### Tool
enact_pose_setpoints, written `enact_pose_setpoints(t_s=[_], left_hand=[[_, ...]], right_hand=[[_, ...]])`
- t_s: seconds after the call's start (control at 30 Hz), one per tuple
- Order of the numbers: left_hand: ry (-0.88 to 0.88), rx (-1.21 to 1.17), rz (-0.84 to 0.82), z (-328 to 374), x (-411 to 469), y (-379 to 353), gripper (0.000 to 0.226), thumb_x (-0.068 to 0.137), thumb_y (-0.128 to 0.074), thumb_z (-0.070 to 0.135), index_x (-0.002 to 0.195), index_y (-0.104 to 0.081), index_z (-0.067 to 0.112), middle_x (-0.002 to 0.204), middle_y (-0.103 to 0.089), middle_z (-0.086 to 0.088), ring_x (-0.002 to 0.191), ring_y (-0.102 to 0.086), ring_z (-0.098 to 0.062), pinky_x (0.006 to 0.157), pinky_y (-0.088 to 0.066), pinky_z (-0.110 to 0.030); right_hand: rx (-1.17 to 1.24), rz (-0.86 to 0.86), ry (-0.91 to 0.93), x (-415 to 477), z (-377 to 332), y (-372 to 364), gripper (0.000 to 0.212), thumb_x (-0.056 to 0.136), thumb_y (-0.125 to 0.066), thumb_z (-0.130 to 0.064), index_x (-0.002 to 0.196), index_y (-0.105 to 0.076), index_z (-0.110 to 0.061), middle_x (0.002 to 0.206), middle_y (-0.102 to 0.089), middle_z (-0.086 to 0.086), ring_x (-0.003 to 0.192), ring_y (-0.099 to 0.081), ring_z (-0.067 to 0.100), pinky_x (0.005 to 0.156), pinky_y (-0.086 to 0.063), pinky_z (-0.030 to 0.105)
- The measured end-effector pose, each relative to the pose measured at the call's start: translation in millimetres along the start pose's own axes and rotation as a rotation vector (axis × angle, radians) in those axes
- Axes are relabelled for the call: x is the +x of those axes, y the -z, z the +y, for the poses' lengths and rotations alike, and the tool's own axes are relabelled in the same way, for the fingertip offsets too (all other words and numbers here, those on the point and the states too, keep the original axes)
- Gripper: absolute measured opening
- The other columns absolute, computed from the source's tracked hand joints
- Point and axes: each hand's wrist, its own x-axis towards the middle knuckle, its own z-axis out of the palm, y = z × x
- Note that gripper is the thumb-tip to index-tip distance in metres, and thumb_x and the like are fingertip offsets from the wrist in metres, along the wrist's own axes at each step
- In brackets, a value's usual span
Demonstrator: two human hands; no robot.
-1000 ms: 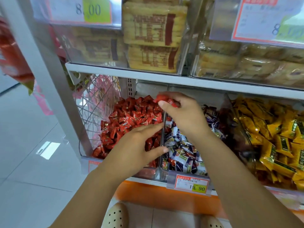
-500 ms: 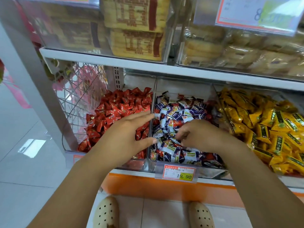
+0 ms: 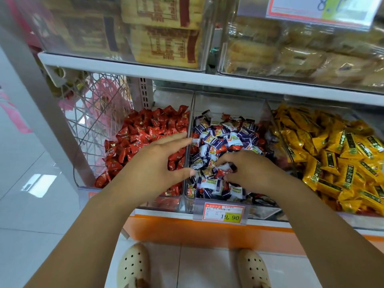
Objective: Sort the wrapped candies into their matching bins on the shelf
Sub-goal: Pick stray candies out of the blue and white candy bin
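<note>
The right grip (image 3: 247,173) is down in the front half of the middle bin (image 3: 228,104), fingertips curled and pinching what looks like a red candy (image 3: 223,173) among the blue-and-white ones. A second ago it was up over the back of the red bin (image 3: 172,96) with a red piece in it. That piece is gone from it, so I judge one stray delivered and the next being picked. The left grip (image 3: 158,161) has hardly moved: flat, fingers straight, lying across the wall between the red and middle bins. Three bins stand along the shelf (image 3: 187,231) edge, the yellow bin (image 3: 332,107) at the right. There are two grips and one price tag (image 3: 223,212) on the middle bin's front. The candies are too many to count; several red strays remain in the middle.
</note>
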Motion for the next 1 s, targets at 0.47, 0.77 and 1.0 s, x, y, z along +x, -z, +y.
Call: enact_pose_setpoints(t_s=[0.47,0.77,1.0], left_hand=[[0.011,-0.036,0.006,3.3,-1.7,-0.9,0.067,0.082,-0.069,0.041,0.140,-0.036,0.047,0.153,-0.018,0.027,0.140,-0.017,0.004,0.112,-0.015,-0.020],[-0.199,0.120,0.163,21.0,17.8,-25.8,0.043,0.079,-0.074,0.034,0.121,-0.064,0.031,0.132,-0.056,0.008,0.138,-0.031,-0.017,0.117,-0.021,-0.045],[-0.266,0.503,-0.033,52.4,31.2,-58.3,0.024,0.095,-0.052,0.035,0.116,-0.063,0.034,0.107,-0.067,0.011,0.106,-0.057,-0.014,0.099,-0.030,-0.030]], right_hand=[[0.248,0.176,-0.074,-9.1,7.6,15.1,0.018,0.092,-0.061,-0.016,0.101,-0.061,-0.032,0.088,-0.066,-0.011,0.086,-0.062,0.007,0.066,-0.044,0.015],[0.107,0.338,-0.044,13.2,19.5,-4.3,0.038,0.098,-0.045,-0.006,0.132,-0.056,-0.019,0.141,-0.049,0.001,0.130,-0.040,0.017,0.101,-0.026,0.016],[-0.043,0.300,-0.045,34.6,20.4,-13.4,0.048,0.096,-0.051,-0.026,0.139,-0.040,-0.044,0.121,-0.042,-0.001,0.113,-0.035,0.020,0.095,-0.037,0.035]])
